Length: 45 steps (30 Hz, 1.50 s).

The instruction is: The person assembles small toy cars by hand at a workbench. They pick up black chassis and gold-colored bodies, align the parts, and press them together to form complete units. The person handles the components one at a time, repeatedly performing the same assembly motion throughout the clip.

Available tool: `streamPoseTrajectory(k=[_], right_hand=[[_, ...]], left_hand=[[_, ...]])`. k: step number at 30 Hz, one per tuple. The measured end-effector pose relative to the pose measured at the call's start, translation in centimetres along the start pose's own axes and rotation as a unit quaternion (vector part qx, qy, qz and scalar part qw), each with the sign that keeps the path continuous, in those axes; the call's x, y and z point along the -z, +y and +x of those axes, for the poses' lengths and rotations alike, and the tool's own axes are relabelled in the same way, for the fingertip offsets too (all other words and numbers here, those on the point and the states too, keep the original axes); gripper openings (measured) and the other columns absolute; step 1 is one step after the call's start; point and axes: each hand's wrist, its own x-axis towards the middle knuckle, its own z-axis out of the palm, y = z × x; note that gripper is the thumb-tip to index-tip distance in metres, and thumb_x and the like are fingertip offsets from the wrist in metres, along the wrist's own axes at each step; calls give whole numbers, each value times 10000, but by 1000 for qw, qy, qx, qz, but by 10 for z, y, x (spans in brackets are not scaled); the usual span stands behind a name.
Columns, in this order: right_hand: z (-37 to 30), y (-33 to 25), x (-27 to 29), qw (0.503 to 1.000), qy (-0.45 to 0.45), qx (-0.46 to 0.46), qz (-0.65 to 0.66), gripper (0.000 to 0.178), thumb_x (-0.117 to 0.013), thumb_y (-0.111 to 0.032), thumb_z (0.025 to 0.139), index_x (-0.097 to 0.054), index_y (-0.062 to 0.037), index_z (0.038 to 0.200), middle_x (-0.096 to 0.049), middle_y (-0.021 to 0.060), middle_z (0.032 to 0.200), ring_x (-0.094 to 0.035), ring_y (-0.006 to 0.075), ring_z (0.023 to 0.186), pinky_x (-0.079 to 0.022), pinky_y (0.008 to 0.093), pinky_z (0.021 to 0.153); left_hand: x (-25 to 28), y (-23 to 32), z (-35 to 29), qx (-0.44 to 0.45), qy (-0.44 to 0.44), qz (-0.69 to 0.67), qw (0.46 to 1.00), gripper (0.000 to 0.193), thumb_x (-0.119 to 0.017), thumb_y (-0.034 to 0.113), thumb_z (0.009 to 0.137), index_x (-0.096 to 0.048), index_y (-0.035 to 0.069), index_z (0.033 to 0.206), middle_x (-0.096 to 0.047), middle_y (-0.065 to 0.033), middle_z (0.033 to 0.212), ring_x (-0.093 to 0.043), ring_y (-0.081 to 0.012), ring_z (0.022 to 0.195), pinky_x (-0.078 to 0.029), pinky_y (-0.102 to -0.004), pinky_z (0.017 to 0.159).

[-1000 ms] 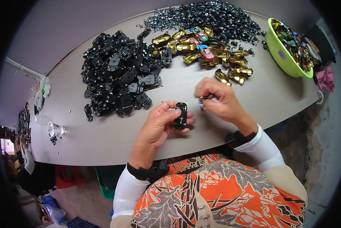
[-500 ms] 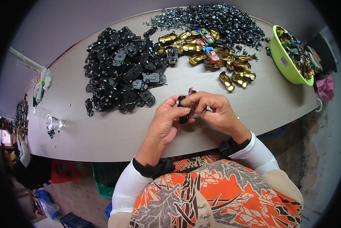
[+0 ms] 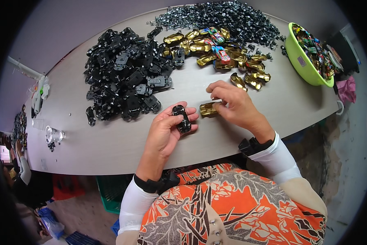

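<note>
Cradling in the left hand (image 3: 163, 130) a small, elongated black toy-car chassis (image 3: 185, 125), probably moulded plastic, laid across the fingers and pinned by the thumb, above the pale grey counter (image 3: 122, 149). Likely very light and stiff, with little give, and smooth enough to swivel under a loose thumb; best taken by the long side edges near the middle, sparing the ends (likelier to be knocked out of true). Poising the right hand (image 3: 217, 100), part-curled, over a shiny gold toy-car body shell (image 3: 208, 110) just beside the left fingertips, with thumb at its right-hand end; impossible to tell whether gripped or merely touched, hidden there by the fingers. Resting on the counter or just above it, again hard to tell. Likely just as light and rigid, though slicker on that polished finish, and apt to scuff or skid if pressed off-centre; better pinched low across both flanks than by a sloping end. Heaped farther off to the left: a dark pile of black chassis (image 3: 126, 77), probably prone to snagging together, so best lifted singly from the top.
</note>
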Motion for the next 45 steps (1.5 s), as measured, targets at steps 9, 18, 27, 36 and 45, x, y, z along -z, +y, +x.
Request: streamPoseTrajectory(k=[9, 18, 27, 36, 45], right_hand=[[-1, -6, -4, 996, -60, -70, -21, 88, -605, -47, 685, -561, -28, 759, -588, 117, 671, -578, 330, 627, -426, 409, 539], [-3, -18, -3, 872, -96, -224, 424, 178, -671, -91, 732, -613, -14, 882, -614, 54, 726, -558, 134, 596, -437, 262, 557], [-23, -18, -6, 878, 76, -55, 469, 168, -623, 3, 786, -550, -7, 937, -544, 99, 1015, -520, 129, 896, -440, 258, 766], [-29, -29, -22, 983, 105, 123, 89, 369, -718, 60, 598, -543, -25, 911, -545, 133, 1040, -577, 274, 859, -493, 339, 704], [-21, -30, -22, 982, 151, 37, 104, 275, -677, 44, 660, -545, -17, 894, -552, 73, 851, -568, 154, 739, -464, 250, 616]], left_hand=[[-10, -3, 3, -37, 32, 133, 990, 363, -639, 30, 787, -490, -31, 1112, -606, -130, 944, -640, -209, 773, -573, -345, 636], [-16, 0, 13, -29, 11, 127, 991, 219, -605, -4, 762, -546, -25, 971, -632, -111, 743, -604, -151, 530, -522, -278, 475], [-29, -4, 12, 13, -1, 75, 997, 174, -602, 4, 753, -540, -19, 914, -617, -121, 723, -591, -161, 499, -529, -307, 470], [-24, -16, 19, -14, 6, 80, 997, 150, -605, 8, 763, -562, 6, 907, -609, -54, 766, -596, -118, 643, -517, -250, 552], [-37, -23, 8, 9, -26, 45, 999, 210, -520, 91, 888, -535, -27, 1061, -614, -108, 942, -620, -185, 861, -525, -314, 769]])
